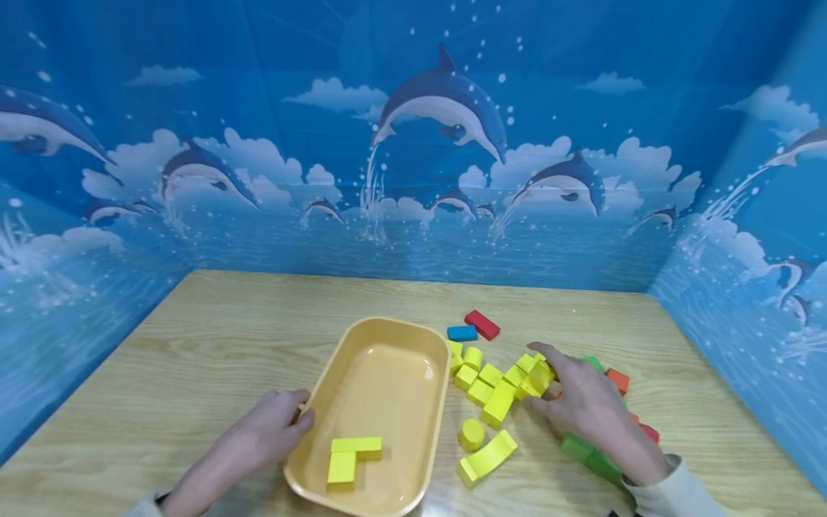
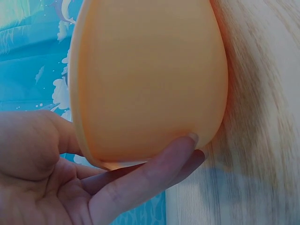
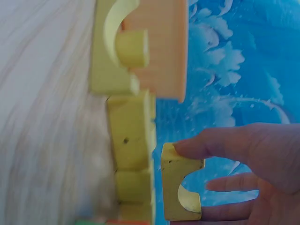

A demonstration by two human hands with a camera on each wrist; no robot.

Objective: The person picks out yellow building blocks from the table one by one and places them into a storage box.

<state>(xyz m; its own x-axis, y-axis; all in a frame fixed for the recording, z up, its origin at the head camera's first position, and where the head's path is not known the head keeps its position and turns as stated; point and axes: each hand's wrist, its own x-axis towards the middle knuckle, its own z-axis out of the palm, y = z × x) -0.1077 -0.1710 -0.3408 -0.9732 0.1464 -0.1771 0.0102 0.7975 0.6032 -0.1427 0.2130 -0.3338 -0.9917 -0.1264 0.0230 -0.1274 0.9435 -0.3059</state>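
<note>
My left hand (image 1: 271, 425) grips the left side of a light orange plastic tray (image 1: 388, 384). In the left wrist view its fingers (image 2: 150, 180) lie along the tray's outer wall. Two yellow blocks (image 1: 342, 467) lie together at the tray's near end. To the right of the tray, my right hand (image 1: 589, 396) pinches a yellow arch block (image 3: 172, 187) between thumb and fingers. The right wrist view shows this arch apart from the row of yellow blocks (image 3: 133, 140). A yellow cylinder (image 1: 472, 434) and a second, larger yellow arch block (image 1: 487, 458) lie near the tray's right side.
Beyond the yellow blocks lie a blue block (image 1: 461, 333) and a red block (image 1: 482, 324). Green blocks (image 1: 591, 458) and orange blocks (image 1: 618, 380) lie under and beyond my right forearm, partly hidden. A dolphin-printed blue backdrop (image 1: 413, 237) encloses the wooden table (image 1: 239, 330).
</note>
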